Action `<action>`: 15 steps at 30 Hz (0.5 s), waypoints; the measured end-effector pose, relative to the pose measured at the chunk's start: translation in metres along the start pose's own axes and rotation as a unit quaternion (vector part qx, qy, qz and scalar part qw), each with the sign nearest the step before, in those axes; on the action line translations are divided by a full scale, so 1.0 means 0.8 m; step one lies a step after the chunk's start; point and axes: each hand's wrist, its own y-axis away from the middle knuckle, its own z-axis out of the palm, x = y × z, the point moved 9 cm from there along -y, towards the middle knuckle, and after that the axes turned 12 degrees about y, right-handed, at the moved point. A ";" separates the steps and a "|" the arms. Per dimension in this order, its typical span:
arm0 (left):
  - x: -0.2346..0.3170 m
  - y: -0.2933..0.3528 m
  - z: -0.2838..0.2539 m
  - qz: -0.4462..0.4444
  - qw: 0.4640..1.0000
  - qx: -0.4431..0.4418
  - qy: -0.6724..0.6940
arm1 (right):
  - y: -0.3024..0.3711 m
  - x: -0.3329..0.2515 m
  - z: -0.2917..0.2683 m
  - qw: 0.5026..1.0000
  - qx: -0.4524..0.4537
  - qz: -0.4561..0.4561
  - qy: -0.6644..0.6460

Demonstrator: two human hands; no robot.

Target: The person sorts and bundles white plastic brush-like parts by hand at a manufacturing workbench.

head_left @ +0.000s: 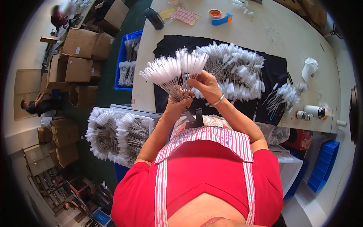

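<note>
My left hand (178, 99) is wrapped round the thin wire stems of a thick bunch of small white-bristled tube brushes (162, 71). The bristle ends fan out upward, away from me. On the bunch's right side, my right hand (207, 87) pinches at the brushes with thumb and fingers; exactly how many it grips is hidden. Just beyond my hands, a large heap of similar brushes (236, 72) lies on a black cloth (172, 44) spread over the table. A smaller loose pile of brushes (283, 96) sits to the right, at the cloth's edge.
A white bin (151, 116) packed with brushes stands at my left, and a blue crate (121, 72) with more lies beyond. On the table (242, 32) are a black bottle (154, 19), a tape dispenser (222, 19), a white cap (310, 70) and a white bottle (314, 111). Cardboard boxes (79, 43) and another person (38, 106) are far left.
</note>
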 end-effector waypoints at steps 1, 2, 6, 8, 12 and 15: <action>0.006 -0.001 -0.005 0.012 1.000 0.011 0.012 | -0.009 0.009 0.000 0.999 0.040 0.015 0.009; 0.011 -0.001 -0.011 0.024 0.999 0.021 0.025 | -0.016 0.012 0.008 0.999 0.033 0.014 0.010; 0.031 0.005 -0.042 0.064 0.996 0.065 -0.013 | -0.038 0.026 0.030 0.998 0.035 0.041 -0.023; 0.034 0.006 -0.059 0.078 0.994 0.071 -0.009 | -0.048 0.041 0.038 0.997 0.031 0.071 -0.020; 0.048 0.012 -0.084 0.111 0.983 0.124 -0.077 | -0.064 0.063 0.054 0.993 0.056 0.094 -0.053; 0.065 0.017 -0.089 0.144 0.979 0.135 -0.055 | -0.070 0.080 0.070 0.990 0.078 0.088 -0.076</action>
